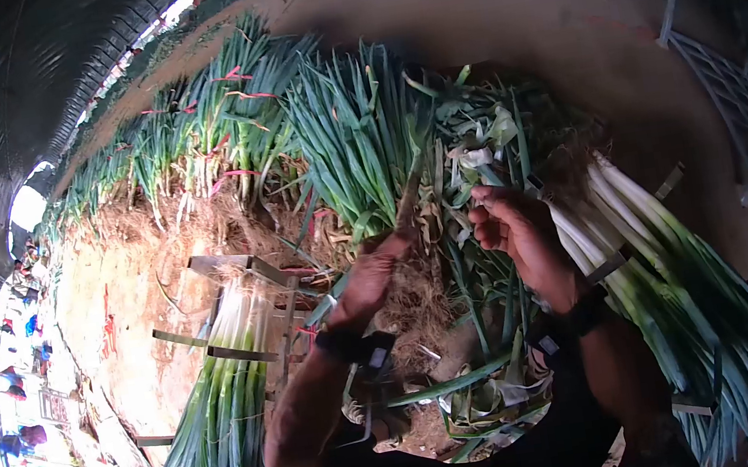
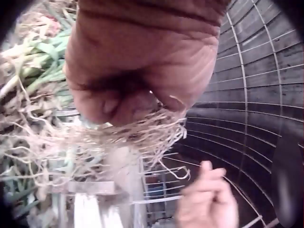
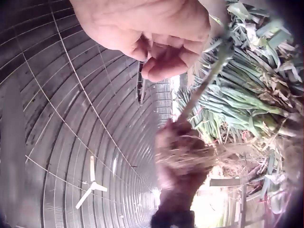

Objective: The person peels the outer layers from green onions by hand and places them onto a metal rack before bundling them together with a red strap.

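In the head view my left hand [image 1: 371, 282] grips the lower part of a soil-brown green onion [image 1: 410, 192], whose top points up and away. Matted pale roots [image 2: 128, 135] hang just below the curled fingers in the left wrist view. My right hand [image 1: 523, 236] is raised to the right of that stalk, apart from it, with its fingers loosely bent. Nothing shows in its grasp in the head view. From the right wrist, a thin dark strip [image 3: 141, 85] appears beside those fingertips. An upright heap of untrimmed green onions [image 1: 345, 132] stands just beyond the left hand.
Cleaned green onions with white stems lie in metal racks at left [image 1: 228, 350] and right [image 1: 653, 242]. Stripped leaves [image 1: 485, 137] are piled beyond the right hand. More bundles with pink ties [image 1: 232, 110] extend back left. A metal lattice [image 1: 728, 98] stands far right.
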`<state>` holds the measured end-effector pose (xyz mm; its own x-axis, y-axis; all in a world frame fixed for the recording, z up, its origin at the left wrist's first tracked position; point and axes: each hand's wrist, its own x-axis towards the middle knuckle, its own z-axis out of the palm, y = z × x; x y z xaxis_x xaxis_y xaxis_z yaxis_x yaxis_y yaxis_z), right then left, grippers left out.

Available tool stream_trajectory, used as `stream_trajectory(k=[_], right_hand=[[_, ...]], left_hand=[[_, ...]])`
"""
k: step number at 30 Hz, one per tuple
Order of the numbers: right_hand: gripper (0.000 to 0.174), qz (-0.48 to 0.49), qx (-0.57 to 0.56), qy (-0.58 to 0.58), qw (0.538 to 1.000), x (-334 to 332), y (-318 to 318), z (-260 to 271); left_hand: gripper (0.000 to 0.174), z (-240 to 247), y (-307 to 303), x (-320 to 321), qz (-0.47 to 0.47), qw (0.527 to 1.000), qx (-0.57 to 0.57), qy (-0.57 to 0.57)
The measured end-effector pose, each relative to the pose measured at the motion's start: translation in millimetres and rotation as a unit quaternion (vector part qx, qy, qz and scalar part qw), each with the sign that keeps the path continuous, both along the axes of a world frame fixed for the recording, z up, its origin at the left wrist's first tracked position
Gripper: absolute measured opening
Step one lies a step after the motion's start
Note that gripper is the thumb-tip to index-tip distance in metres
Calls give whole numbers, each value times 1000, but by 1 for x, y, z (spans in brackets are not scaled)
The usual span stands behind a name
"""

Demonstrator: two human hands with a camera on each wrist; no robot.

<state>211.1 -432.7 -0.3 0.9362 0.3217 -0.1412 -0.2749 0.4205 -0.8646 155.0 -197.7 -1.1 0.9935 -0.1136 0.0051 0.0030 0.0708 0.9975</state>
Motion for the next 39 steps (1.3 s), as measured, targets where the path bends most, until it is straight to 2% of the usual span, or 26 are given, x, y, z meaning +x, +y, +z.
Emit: stream_trajectory(k=[1, 3, 4, 5, 6, 7, 8, 9, 11, 12, 14, 15, 16, 17, 18, 19, 21, 22, 23, 24, 25, 27, 31, 32, 35, 39], right_hand=[[31, 0, 0, 6, 1000, 4, 3, -5], [40, 6, -24, 32, 999, 12, 14, -5], [45, 10, -36, 49, 998, 15, 20, -8], [51, 8, -11, 72, 997, 19, 27, -13], [57, 5, 15, 97, 995, 24, 34, -20], [64, 1, 40, 122, 992, 29, 40, -29], [75, 12, 41, 130, 991, 37, 43, -42], [67, 24, 36, 133, 990, 39, 45, -50], [53, 48, 18, 141, 989, 41, 47, -61], [43, 40, 28, 129, 990, 39, 50, -68], [37, 41, 29, 127, 991, 40, 58, -73], [35, 46, 28, 125, 991, 40, 64, -74], [31, 35, 38, 113, 992, 30, 68, -51], [30, 26, 17, 72, 997, 28, 72, -45], [30, 15, -3, 30, 999, 26, 77, -40], [30, 3, -21, -12, 1000, 25, 81, -32], [31, 23, -103, -102, 989, 17, 81, -16], [31, 33, -93, -128, 987, 13, 83, -16], [30, 45, -85, -152, 984, 7, 86, -17], [31, 70, -89, -165, 980, 0, 87, -12], [31, 95, -93, -178, 975, -7, 89, -8], [32, 158, -120, -205, 958, -18, 92, -8], [33, 158, -131, -173, 963, -26, 107, -31], [33, 158, -125, -179, 963, -25, 109, -34], [32, 142, -145, -199, 959, -23, 110, -35], [29, 122, -200, -202, 951, -20, 105, -21]], left_hand=[[37, 31, 0, -9, 26, 998, 61, -17], [30, 55, 25, -31, -25, 998, 47, 30], [35, 66, 30, -51, -58, 996, 22, 59], [34, 66, 33, -70, -34, 997, 53, 36], [35, 72, 37, -90, -83, 995, 39, 42], [33, 53, 54, -113, -96, 991, 39, 83], [31, 54, 58, -133, -154, 979, 8, 136], [27, 38, 55, -151, -175, 976, 1, 127], [50, 22, 48, -175, -242, 936, 24, 253], [51, 24, 36, -173, -271, 920, 65, 274], [52, 15, 23, -171, -299, 898, 156, 284], [51, -5, 26, -172, -299, 891, 204, 275], [50, -30, 33, -174, -297, 881, 252, 268], [53, -54, 39, -172, -303, 859, 277, 305], [52, -74, 49, -172, -303, 870, 306, 239], [51, -73, 48, -164, -303, 876, 334, 172], [45, -57, 36, -138, -234, 870, 416, 127], [50, -61, 41, -125, -154, 929, 331, 59], [53, -50, 38, -115, -70, 967, 240, 47], [56, -39, 35, -104, 7, 989, 146, 19], [58, -13, 27, -96, 84, 994, 51, 47], [57, -16, 43, -73, 74, 997, 25, 3], [32, -38, 45, -53, 165, 985, -29, -27], [19, -43, 45, -49, 163, 984, -62, -41], [18, -55, 45, -49, 172, 978, -115, -37], [19, -76, 69, -55, 185, 976, 105, 50]])
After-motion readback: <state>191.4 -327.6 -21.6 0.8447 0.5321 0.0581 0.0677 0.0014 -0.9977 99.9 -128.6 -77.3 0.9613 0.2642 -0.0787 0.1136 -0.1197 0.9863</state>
